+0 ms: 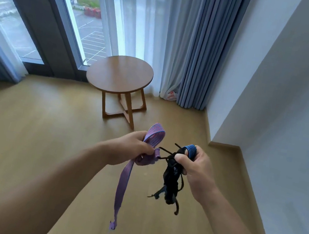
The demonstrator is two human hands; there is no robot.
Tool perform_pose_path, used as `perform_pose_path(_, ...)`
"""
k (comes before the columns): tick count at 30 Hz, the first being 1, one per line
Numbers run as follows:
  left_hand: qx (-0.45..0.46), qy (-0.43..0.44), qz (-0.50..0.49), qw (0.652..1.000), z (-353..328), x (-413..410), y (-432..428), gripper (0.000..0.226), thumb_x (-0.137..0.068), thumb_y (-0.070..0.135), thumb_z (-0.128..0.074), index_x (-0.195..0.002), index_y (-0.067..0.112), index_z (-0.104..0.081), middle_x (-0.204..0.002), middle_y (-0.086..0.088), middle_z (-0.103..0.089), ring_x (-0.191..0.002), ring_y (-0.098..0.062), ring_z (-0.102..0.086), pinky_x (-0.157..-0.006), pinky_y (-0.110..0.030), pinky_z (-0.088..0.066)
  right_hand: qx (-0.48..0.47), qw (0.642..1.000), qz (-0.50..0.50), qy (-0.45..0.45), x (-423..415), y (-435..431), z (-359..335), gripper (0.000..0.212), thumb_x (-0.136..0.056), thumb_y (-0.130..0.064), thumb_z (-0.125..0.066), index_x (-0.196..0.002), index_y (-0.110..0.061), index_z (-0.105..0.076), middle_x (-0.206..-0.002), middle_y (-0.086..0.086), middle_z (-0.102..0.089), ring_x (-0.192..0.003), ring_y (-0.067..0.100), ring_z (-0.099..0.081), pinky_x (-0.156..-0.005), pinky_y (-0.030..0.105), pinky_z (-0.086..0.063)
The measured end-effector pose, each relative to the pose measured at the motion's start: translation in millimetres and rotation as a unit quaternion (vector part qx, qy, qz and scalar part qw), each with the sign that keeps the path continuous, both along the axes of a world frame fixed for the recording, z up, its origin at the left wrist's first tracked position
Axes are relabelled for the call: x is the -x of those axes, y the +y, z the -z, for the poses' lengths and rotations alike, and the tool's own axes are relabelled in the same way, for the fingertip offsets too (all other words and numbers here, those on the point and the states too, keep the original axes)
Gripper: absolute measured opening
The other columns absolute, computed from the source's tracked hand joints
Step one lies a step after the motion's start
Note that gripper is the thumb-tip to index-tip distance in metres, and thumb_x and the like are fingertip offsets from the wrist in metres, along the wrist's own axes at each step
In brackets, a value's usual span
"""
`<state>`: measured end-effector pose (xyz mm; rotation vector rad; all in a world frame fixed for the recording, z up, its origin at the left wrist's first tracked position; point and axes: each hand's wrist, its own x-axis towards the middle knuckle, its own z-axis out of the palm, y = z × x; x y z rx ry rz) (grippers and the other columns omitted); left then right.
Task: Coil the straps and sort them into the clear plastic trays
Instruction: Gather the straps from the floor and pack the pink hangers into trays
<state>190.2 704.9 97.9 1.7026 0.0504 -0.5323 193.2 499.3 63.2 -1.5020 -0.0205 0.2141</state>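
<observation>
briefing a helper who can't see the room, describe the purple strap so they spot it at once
Start at the round wooden table by the window; nearer the camera, two hands hover over the floor. The left hand grips the purple strap. Unlike the black and blue bundle in the right hand, it is flat, with one long tail hanging loose.

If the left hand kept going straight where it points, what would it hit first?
Probably the black-and-blue strap bundle gripped by the right hand, just ahead of the left hand holding the purple strap; depth unclear.
</observation>
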Motion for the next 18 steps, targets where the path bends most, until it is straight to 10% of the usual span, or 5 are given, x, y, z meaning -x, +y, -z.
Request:
perform_pose_path(9, 0.082, 0.029, 0.096, 0.992, -27, -9, -19, 0.024, -0.085, 0.023, -0.067, -0.068, 0.012, -0.054, -0.064, -0.008, -0.048, -0.049, -0.019, -0.04, -0.046, -0.025, -0.027, 0.111, 0.993, 0.017, -0.036, 25, -30, -15, 0.018, -0.085, -0.012, -0.074, -0.095, -0.009, -0.059, -0.072, -0.005, -0.057, -0.057, 0.002, -0.052, -0.054, 0.015, -0.043)
perform_pose_path(18, -0.057, -0.038, 0.143, 0.987, -41, -22, -22, 0.035, -0.061, 0.012, -0.077, -0.088, -0.007, -0.067, -0.073, -0.016, -0.064, -0.073, -0.026, -0.049, -0.052, -0.027, -0.031, 0.194, 0.978, 0.054, -0.043, 76, -17, -26, 0.022, -0.072, -0.02, -0.073, -0.093, -0.018, -0.067, -0.082, 0.006, -0.071, -0.072, 0.012, -0.066, -0.069, 0.026, -0.054)
